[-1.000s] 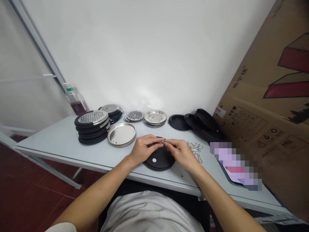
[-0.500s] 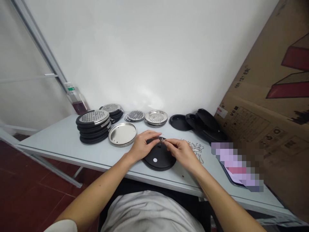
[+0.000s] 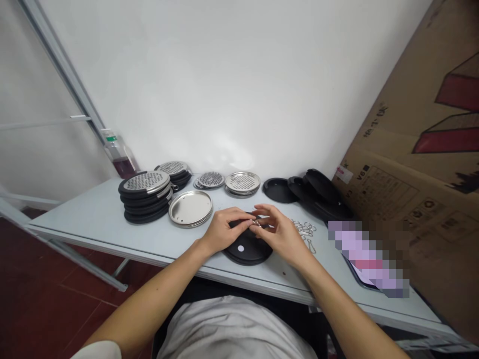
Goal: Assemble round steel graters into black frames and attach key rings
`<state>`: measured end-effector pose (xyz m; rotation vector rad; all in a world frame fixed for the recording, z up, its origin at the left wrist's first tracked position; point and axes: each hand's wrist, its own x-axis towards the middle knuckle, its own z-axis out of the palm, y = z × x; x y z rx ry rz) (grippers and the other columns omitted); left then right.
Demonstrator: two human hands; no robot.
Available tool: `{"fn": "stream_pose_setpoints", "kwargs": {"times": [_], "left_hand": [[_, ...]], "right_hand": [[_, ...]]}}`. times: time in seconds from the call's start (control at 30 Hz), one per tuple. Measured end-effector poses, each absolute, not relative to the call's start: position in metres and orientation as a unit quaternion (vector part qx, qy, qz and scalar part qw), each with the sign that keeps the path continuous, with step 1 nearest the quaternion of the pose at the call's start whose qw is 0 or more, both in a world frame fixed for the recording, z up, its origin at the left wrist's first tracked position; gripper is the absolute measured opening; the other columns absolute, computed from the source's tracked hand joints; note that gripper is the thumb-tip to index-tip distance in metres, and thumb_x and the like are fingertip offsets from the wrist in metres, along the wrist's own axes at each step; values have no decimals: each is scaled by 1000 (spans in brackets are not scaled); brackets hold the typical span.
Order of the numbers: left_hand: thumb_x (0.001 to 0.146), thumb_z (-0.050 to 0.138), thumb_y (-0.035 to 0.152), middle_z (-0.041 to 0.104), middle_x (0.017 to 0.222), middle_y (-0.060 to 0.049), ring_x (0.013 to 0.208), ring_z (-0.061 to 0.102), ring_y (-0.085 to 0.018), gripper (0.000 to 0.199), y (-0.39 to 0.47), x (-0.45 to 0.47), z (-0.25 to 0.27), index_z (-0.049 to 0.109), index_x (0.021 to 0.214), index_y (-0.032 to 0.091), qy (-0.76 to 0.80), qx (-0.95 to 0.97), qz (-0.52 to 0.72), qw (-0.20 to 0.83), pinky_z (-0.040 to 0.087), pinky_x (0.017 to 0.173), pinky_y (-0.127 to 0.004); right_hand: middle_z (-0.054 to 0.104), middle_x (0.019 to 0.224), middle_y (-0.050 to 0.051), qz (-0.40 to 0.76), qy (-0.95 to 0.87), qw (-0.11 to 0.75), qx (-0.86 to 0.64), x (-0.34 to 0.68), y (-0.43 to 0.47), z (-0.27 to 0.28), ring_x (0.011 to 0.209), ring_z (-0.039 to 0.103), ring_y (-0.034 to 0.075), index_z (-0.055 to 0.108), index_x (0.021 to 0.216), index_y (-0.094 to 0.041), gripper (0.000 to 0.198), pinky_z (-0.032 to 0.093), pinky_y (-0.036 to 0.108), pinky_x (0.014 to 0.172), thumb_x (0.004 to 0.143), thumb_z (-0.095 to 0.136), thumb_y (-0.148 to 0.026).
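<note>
A round black holder (image 3: 250,254) with a small white dot lies at the table's front edge, between my hands. My left hand (image 3: 227,230) rests over its left side, thumb and fingers pinched on a small metal clip (image 3: 256,223) at the holder's far edge. From the right, my right hand (image 3: 280,232) meets it, thumb and fingertips closed on the same clip. Fingertips hide most of the clip and the part of the holder under it. Several loose wire clips and rings (image 3: 308,230) lie just right of my right hand.
Stacks of black-rimmed graters (image 3: 145,197) and plain metal discs (image 3: 190,208) stand at left. Behind are perforated metal discs (image 3: 242,183) and a spiked one (image 3: 210,179). Black holders (image 3: 322,194), a blurred phone (image 3: 368,264) and a carton (image 3: 419,199) are at right; a bottle (image 3: 121,162) stands back left.
My right hand's fingers have lifted and spread over the clip, its thumb now meeting my left thumb. My left hand has shifted slightly, fingers still at the clip. The holder stays in place.
</note>
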<state>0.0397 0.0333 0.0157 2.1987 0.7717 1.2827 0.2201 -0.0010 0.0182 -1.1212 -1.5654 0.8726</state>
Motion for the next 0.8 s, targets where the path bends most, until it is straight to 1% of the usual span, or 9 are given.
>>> {"fn": "stream_pose_setpoints", "kwargs": {"times": [0.07, 0.17, 0.27, 0.33, 0.43, 0.5, 0.57, 0.67, 0.8], "left_hand": [[87, 64, 19, 74, 92, -6, 85, 69, -17, 13, 32, 40, 15, 76, 93, 19, 272, 807, 472, 226, 54, 79, -30], [85, 65, 18, 74, 86, -5, 77, 68, -16, 13, 37, 39, 16, 75, 92, 19, 307, 793, 476, 223, 54, 72, -27], [83, 67, 22, 75, 84, -4, 77, 69, -16, 13, 53, 39, 20, 75, 93, 18, 350, 771, 470, 249, 54, 69, -26], [82, 69, 25, 76, 87, -5, 81, 71, -19, 13, 65, 40, 26, 75, 91, 17, 345, 764, 462, 290, 56, 72, -28], [82, 69, 26, 76, 91, -6, 83, 71, -19, 15, 77, 46, 38, 75, 92, 16, 313, 771, 450, 324, 56, 76, -30], [83, 69, 24, 76, 91, -5, 82, 71, -17, 13, 80, 51, 44, 76, 91, 17, 290, 795, 437, 305, 56, 76, -28], [83, 68, 22, 76, 89, -4, 81, 71, -16, 11, 82, 54, 46, 76, 90, 19, 278, 813, 428, 280, 55, 75, -27], [83, 69, 23, 77, 89, -3, 83, 71, -17, 12, 86, 52, 41, 77, 91, 20, 285, 817, 422, 271, 55, 75, -27], [84, 66, 16, 78, 93, -5, 86, 72, -18, 16, 91, 48, 25, 77, 94, 20, 292, 828, 407, 250, 55, 77, -28]], "right_hand": [[71, 109, 7, 395, -648, 488, -432, 220, 0, 17, 88, 69, 20, 65, 116, -24, 37, 55, 33, 73, 80, 69, -31], [75, 93, 7, 404, -614, 496, -462, 223, 4, 15, 76, 70, 20, 73, 98, -21, 21, 56, 35, 71, 82, 65, -31], [75, 82, 7, 404, -582, 504, -494, 230, 12, 16, 68, 69, 20, 74, 90, -18, 18, 56, 37, 71, 79, 67, -30], [76, 91, 8, 387, -593, 502, -497, 234, 18, 19, 71, 70, 20, 73, 95, -19, 22, 56, 36, 71, 78, 70, -32], [71, 115, 9, 365, -627, 507, -465, 235, 26, 26, 89, 70, 22, 67, 113, -22, 39, 56, 36, 77, 77, 74, -34], [73, 106, 8, 382, -633, 512, -438, 235, 31, 29, 90, 70, 22, 63, 117, -22, 43, 56, 36, 78, 77, 74, -33], [75, 89, 6, 383, -628, 514, -441, 235, 35, 29, 77, 71, 21, 66, 111, -20, 35, 56, 36, 73, 80, 71, -33], [74, 80, 6, 314, -643, 502, -486, 237, 38, 23, 67, 68, 20, 73, 97, -18, 22, 54, 34, 66, 84, 64, -34], [75, 90, 8, 181, -679, 479, -526, 235, 38, 10, 76, 69, 21, 76, 89, -19, 19, 52, 33, 69, 86, 59, -27]]}}
